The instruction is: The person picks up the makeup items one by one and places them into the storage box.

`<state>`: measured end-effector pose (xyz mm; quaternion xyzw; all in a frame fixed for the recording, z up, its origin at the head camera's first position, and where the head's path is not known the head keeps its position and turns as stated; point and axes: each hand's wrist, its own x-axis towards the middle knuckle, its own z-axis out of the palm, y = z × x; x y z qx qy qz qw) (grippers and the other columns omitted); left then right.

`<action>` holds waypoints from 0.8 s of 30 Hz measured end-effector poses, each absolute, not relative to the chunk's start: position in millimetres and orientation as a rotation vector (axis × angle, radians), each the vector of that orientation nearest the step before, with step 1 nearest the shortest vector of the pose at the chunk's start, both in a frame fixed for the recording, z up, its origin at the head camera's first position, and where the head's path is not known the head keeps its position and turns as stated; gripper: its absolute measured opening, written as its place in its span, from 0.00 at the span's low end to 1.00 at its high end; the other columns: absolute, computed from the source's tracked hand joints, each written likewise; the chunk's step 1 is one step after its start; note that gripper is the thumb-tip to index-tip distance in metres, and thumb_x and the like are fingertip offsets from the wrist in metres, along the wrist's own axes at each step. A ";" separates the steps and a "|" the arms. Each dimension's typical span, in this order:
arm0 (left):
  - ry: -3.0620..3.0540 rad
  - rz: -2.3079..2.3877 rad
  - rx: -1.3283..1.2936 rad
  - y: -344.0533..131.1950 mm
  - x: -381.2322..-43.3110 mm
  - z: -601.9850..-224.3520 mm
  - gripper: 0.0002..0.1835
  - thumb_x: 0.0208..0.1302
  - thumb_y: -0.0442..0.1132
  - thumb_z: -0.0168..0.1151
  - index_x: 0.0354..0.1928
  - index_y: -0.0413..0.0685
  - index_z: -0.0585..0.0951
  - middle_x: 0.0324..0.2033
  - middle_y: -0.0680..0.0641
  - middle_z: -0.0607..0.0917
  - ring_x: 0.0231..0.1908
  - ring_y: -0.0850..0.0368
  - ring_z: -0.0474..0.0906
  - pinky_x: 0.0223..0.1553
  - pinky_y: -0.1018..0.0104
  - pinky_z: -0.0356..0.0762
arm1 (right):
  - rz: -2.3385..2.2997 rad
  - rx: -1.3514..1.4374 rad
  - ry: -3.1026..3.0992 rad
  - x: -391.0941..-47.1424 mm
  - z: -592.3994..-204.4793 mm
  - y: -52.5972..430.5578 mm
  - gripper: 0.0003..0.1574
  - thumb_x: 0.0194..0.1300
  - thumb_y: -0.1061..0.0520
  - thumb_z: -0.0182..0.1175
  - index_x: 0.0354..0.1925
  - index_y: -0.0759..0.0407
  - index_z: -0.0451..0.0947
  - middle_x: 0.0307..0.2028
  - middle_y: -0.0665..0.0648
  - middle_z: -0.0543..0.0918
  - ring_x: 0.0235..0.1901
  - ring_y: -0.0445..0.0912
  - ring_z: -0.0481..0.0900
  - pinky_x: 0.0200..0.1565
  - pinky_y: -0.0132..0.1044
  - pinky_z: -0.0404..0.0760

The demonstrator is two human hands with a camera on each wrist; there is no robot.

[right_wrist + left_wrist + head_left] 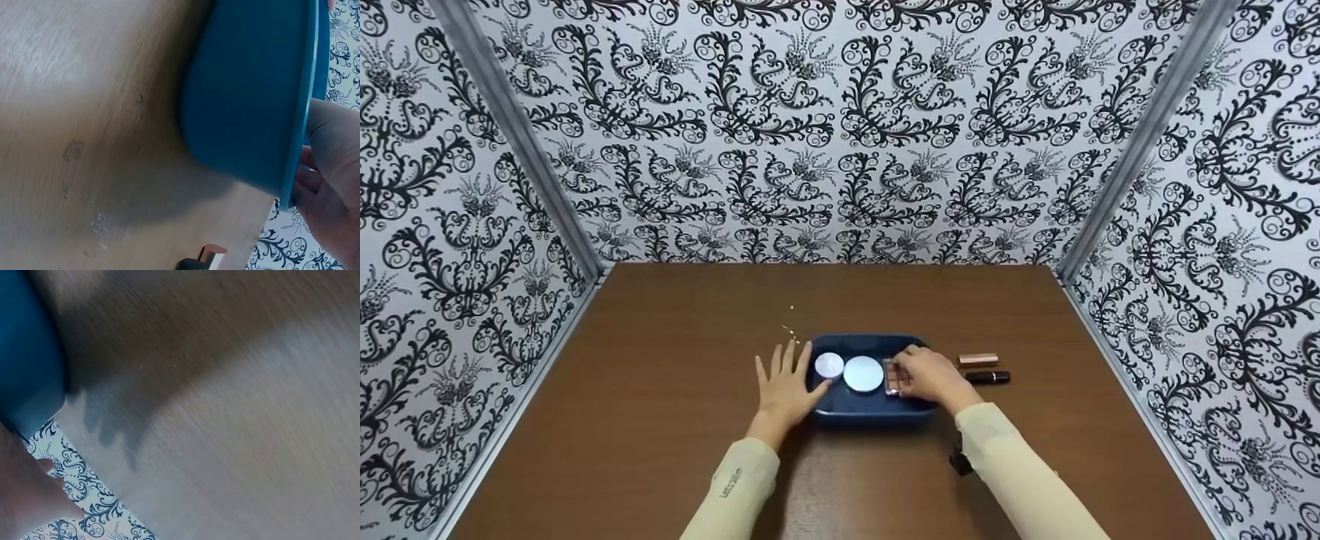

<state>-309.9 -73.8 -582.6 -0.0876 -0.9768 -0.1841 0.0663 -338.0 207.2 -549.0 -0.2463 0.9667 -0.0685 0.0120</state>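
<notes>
A wide brown table [660,420] is filling the lower half of the head view, and walls with black and white ornament are standing on three sides of it. Near the middle of the table a dark blue tray [864,416] is sitting. Inside it two round white compacts are lying side by side, the larger one [863,373] in the centre and the smaller one [829,365] to its left. At the right end of the tray an eyeshadow palette [892,376] with small brownish pans is lying, partly covered.

The left hand [785,388] is resting flat with straight, spread fingers, touching the left wall of the tray and holding nothing. The right hand [931,375] is reaching into the right end of the tray with its fingers bent over the palette; it seems to be pinching it, but the fingertips are hidden, so I cannot tell this for sure. In the right wrist view only the outside of the tray [247,95] and a part of this hand [332,185] are showing.

Just right of the tray, on the table, a rose gold tube [978,359] and a black lipstick [988,376] are lying close together.

In my judgement the step in hand is the handling of the palette at the tray. The next move is calling for a steady tray under the left hand and care not to push the compacts
</notes>
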 end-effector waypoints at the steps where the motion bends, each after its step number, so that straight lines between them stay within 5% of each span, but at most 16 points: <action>1: -2.949 -0.558 -0.261 -73.5 -309.9 -582.8 0.45 0.64 0.66 0.55 0.77 0.53 0.60 0.76 0.38 0.59 0.77 0.36 0.50 0.72 0.29 0.36 | -0.210 -0.766 3.008 -338.3 -549.7 206.6 0.31 0.54 0.52 0.74 0.55 0.59 0.80 0.50 0.62 0.81 0.50 0.57 0.81 0.54 0.53 0.80; 24: -2.976 -0.540 -0.242 -73.4 -308.3 -581.1 0.45 0.64 0.68 0.54 0.77 0.54 0.59 0.76 0.38 0.60 0.77 0.37 0.51 0.73 0.29 0.38 | -0.107 -0.645 2.958 -345.1 -560.0 196.2 0.30 0.53 0.53 0.76 0.52 0.58 0.77 0.47 0.61 0.80 0.49 0.56 0.79 0.53 0.53 0.80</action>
